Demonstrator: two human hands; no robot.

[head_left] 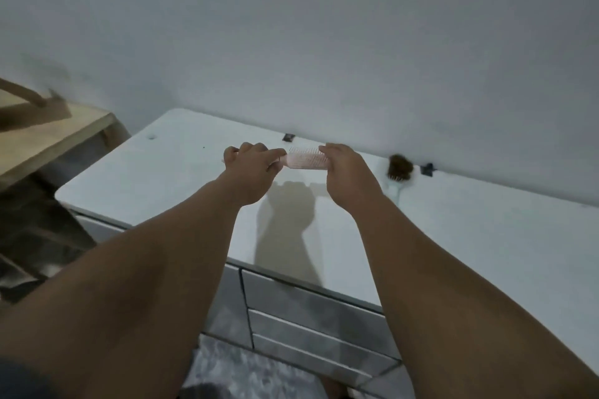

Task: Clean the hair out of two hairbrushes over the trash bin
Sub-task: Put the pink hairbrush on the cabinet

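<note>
Both bare forearms reach forward from the bottom edge over the grey drawer fronts [311, 308] of a white-topped dresser [453, 236]. Above its top, the left hand [249, 168] is clenched round the handle of a pink hairbrush [304, 160], while the right hand [346, 175] pinches the far end of its head — bristles facing up. Farther back, near the wall [324, 42], a second hairbrush [399, 172] lies on the top, clogged with brown hair.

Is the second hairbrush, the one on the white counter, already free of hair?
No: a brown clump of hair covers the head of the second hairbrush.
</note>
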